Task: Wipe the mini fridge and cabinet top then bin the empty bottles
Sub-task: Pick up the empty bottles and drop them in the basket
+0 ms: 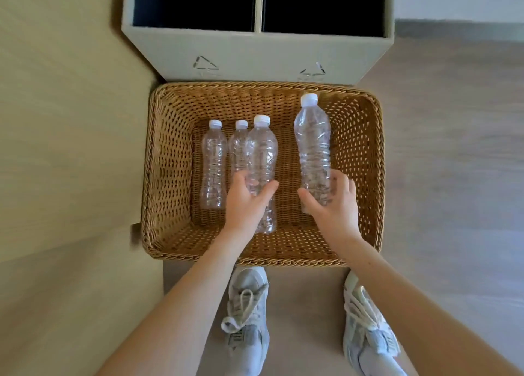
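left hand [247, 202] grips centre bottle [262, 148] | right hand [337, 205] grips rightmost bottle [312, 137] | bin [255, 55] cropped

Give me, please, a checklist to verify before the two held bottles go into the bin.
1. Left hand grips the middle bottle: ok.
2. Right hand grips the right-side bottle: ok.
3. Both held bottles look empty and capped: ok.
4. Bin stands just beyond the basket, with both compartments open: ok.
5. Which compartment takes plastic: cannot tell; the recycling marks are too faint to read.
6. Basket emptied: not ok; the far-left bottle and the second bottle lie inside.
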